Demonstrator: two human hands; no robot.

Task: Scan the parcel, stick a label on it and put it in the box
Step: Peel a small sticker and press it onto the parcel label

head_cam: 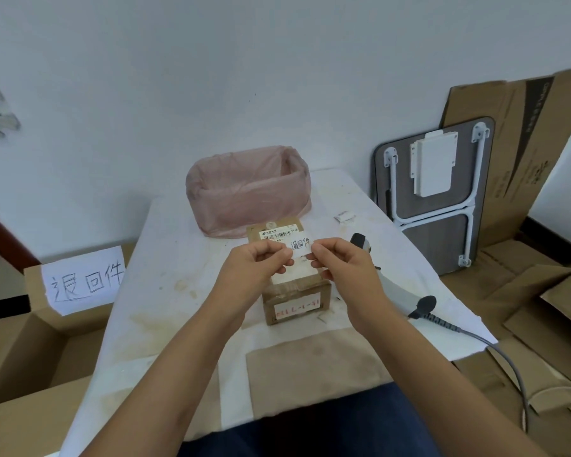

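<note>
Parcel (292, 275) sits on the table (165, 291) just under both hands. Left hand (256, 263) and right hand (342, 262) each pinch one end of a small white label (300, 247), held flat between them. It reads "退回件".

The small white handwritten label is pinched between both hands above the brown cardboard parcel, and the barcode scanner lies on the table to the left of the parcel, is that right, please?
Not quite: the head view shows the grey barcode scanner lying to the right of the brown cardboard parcel, not the left. The rest holds: the left hand and right hand pinch the small white handwritten label above the parcel.
</note>
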